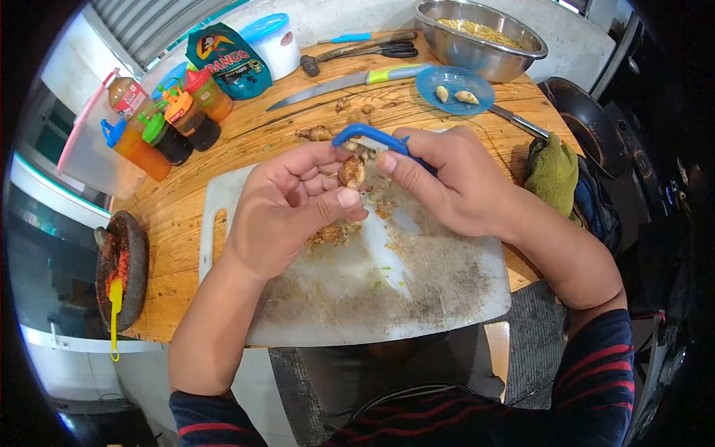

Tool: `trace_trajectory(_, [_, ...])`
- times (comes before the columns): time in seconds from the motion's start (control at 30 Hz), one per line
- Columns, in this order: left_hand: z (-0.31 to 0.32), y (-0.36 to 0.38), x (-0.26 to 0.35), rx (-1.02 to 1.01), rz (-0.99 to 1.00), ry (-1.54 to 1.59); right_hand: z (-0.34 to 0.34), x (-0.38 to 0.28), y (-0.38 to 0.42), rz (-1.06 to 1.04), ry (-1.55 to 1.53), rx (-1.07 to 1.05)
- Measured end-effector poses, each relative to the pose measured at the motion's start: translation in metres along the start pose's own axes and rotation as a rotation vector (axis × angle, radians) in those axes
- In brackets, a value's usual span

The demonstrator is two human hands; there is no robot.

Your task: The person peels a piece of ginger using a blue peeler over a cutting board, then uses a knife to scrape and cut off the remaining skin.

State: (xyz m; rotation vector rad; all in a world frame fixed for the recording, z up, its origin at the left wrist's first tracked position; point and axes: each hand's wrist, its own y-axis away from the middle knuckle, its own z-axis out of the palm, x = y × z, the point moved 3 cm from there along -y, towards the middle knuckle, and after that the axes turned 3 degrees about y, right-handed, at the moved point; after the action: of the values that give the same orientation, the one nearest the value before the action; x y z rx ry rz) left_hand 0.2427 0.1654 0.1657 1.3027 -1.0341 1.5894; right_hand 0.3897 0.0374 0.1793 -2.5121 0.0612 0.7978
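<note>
Between the thumb and fingers of my left hand (275, 208) is a small knobbly root piece (351, 173), ginger-like, with brown skin and a pale bared patch. My right hand (465, 179) grips a blue-handled peeler (365, 131), its blade close above the root. Both hands are over a stained white cutting board (447, 290), where brown peelings (331, 235) lie scattered. Beyond my left fingers, an unpeeled root piece (314, 133) rests on the wooden table. Farther back, a blue plate (429, 83) carries two pale peeled pieces (467, 97).
A large knife (335, 86) lies across the back, near a steel bowl (514, 63) of yellowish food. Sauce bottles (190, 123) and a Bango pouch (229, 63) stand back left. At left is a stone mortar (138, 261) with red paste; at right, a green cloth (553, 175).
</note>
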Motion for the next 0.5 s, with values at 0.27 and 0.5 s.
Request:
trace_trajectory(0.27, [0.002,0.001,-0.003,0.018,0.052,0.073,0.004,0.003,0.001,-0.042,-0.087,-0.019])
trace_trajectory(0.5, [0.001,-0.001,-0.002,-0.019,0.003,0.034,0.004,0.010,0.000,0.024,-0.148,-0.025])
